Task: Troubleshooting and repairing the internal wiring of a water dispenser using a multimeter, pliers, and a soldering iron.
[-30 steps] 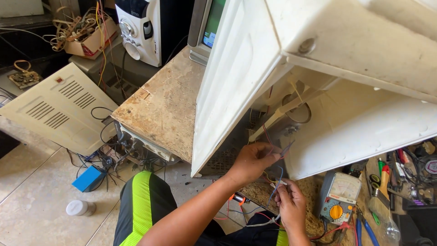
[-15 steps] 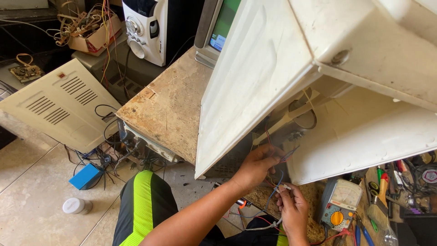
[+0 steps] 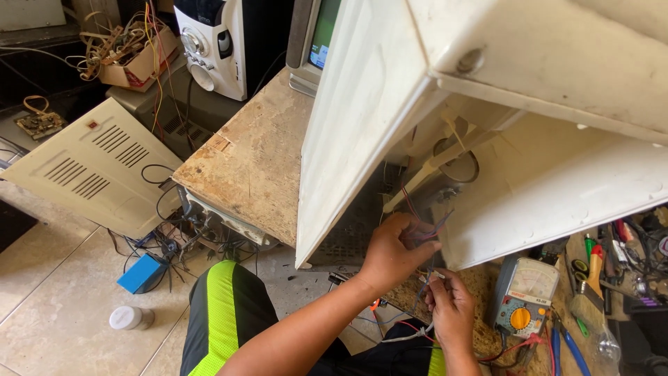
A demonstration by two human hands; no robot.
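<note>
Left hand point(image 3: 393, 249) pinches thin wires point(image 3: 426, 233) under the white casing point(image 3: 362, 125); right hand point(image 3: 451, 306) fingers closed on a wire end point(image 3: 433, 276). Best keep strands taut, separated.

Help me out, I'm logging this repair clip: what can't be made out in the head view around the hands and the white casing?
- Left hand: its fingertips and the wire ends are hidden inside the white casing.
- Right hand: what it pinches is too small to tell.
- Thin wires: where they connect is hidden in the shadowed opening.
- Analog multimeter: needle reading too small.
- Tools at right: cut off by the edge.
</note>
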